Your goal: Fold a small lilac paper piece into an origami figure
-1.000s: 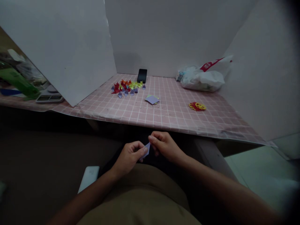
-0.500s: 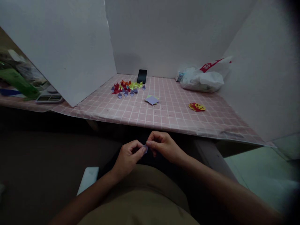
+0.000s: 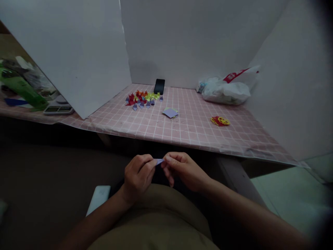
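White boards wall in your pink checked table [image 3: 197, 133] across the frame's middle, and below its edge, at lower centre, your left hand [image 3: 136, 177] and right hand [image 3: 186, 170] both pinch the small lilac paper [image 3: 159, 161] between their fingertips.

Most of the small lilac paper [image 3: 158, 161] is hidden between the fingertips of the left hand [image 3: 137, 175] and right hand [image 3: 183, 170]; only a thin sliver shows, its fold too small to tell. Both forearms run off the near edge. The folded paper shapes [image 3: 142, 98] on the far worktop [image 3: 187, 130] are too small to make out. Clutter [image 3: 23, 88] at far left is blurred and partly hidden behind a white board [image 3: 78, 52].
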`<state>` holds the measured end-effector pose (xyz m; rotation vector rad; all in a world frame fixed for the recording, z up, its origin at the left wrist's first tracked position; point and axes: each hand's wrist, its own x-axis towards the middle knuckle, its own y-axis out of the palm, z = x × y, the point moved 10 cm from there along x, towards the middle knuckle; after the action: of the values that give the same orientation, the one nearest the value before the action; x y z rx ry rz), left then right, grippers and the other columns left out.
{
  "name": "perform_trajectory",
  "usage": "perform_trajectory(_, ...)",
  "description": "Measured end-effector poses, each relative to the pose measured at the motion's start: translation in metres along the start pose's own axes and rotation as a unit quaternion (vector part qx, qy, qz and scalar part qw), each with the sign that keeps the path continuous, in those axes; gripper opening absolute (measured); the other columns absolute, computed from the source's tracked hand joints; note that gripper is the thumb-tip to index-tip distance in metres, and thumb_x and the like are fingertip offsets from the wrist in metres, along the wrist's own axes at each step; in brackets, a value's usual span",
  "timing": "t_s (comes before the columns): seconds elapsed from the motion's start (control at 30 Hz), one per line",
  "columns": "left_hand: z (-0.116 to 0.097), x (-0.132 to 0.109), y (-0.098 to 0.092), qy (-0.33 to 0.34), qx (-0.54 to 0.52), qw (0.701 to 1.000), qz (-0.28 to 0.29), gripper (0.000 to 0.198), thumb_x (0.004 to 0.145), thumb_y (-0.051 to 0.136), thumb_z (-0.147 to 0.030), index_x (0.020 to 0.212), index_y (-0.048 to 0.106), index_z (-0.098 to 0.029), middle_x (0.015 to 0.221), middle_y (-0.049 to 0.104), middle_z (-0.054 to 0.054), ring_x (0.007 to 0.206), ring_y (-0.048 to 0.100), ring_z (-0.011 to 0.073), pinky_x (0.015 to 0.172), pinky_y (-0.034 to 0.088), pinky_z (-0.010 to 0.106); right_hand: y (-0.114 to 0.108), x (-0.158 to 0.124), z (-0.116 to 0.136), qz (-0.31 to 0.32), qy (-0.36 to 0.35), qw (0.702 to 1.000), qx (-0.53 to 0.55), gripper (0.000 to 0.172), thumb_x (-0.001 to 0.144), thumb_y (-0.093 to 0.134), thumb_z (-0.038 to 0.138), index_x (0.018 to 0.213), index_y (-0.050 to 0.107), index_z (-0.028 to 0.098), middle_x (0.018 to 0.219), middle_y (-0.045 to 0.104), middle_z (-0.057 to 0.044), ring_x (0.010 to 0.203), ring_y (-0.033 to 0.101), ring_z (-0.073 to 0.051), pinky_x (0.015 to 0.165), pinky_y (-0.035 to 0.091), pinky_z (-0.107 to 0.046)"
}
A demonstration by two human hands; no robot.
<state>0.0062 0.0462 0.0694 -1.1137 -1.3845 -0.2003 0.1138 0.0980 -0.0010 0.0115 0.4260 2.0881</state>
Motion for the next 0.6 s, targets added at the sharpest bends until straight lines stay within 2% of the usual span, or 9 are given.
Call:
perform_trajectory(0.27,-0.0009,-0.0002,-0.003,0.006,-0.011,1.0,-0.009,0.02,0.086,0.063,-0.006,0.1,0.065,-0.02,0.091,0.065,0.006,0.081,0.063,0.0165,0.071,0.056,0.028,0.0002,-0.0014,0.0018,-0.003,0.006,1.0,0.014,0.023,0.082,0.072,0.035,0.077,0.064,0.014,0.058,0.062,0.002,0.042,0.055,-0.008,0.042,0.045,-0.019)
perform_trajectory(0.6,-0.0002,-0.0007,-0.0021,0.012,-0.002,1.0,-0.006,0.018,0.086,0.064,-0.009,0.098,0.067,-0.022,0.092,0.066,0.005,0.08,0.063,0.0156,0.07,0.055,0.027,-0.0064,-0.0025,0.0059,-0.056,-0.006,0.998,-0.031,0.017,0.078,0.069,0.029,0.071,0.061,0.016,0.053,0.059,0.004,0.038,0.052,-0.007,0.036,0.041,-0.017)
